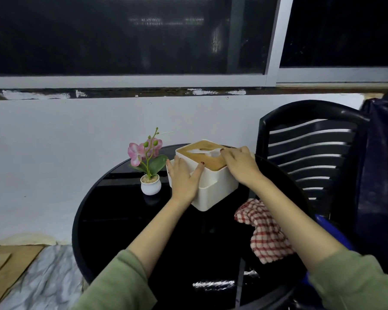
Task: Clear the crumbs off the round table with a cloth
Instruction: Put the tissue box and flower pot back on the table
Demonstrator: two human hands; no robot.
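Observation:
A round black glossy table (112, 222) stands against a white wall. A red-and-white checked cloth (264, 233) lies crumpled on its right side, partly under my right forearm. At the back sits a white tissue box (217, 191) with a wooden lid. My left hand (184, 177) grips the box's left front corner, thumb along its top edge. My right hand (240, 164) rests on the wooden lid at the right. No crumbs are visible on the dark surface.
A small white pot with a pink artificial orchid (149, 166) stands left of the box. A black plastic chair (309, 153) is behind the table at the right. A blue object (332, 229) pokes out by the right rim.

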